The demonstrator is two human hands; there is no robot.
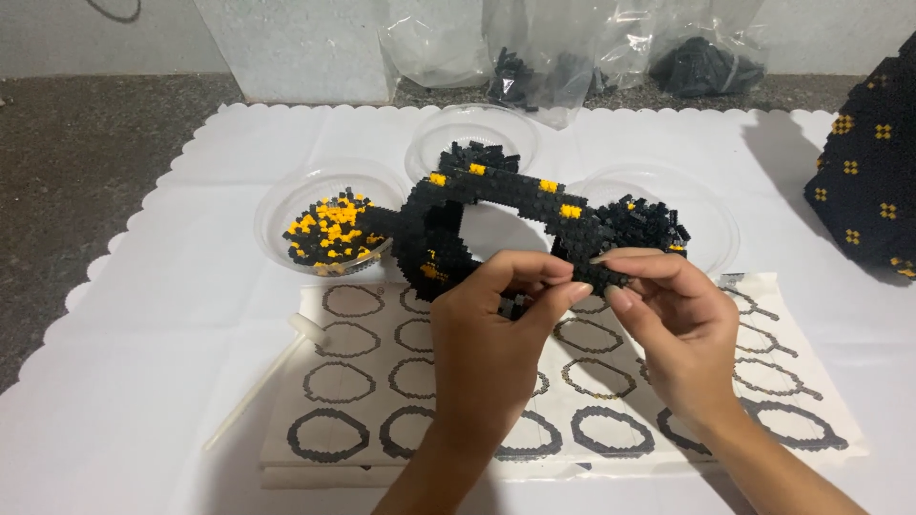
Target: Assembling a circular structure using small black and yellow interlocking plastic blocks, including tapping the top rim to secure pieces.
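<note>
Both hands, left hand (pixel 496 319) and right hand (pixel 668 315), are pinching the black brick ring (pixel 496 205) (gently, steadying it, I reckon).

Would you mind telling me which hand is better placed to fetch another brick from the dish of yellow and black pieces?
Probably the left hand: the dish of yellow and black bricks lies on its side, while the right hand pinches the black brick ring farther away.
</note>
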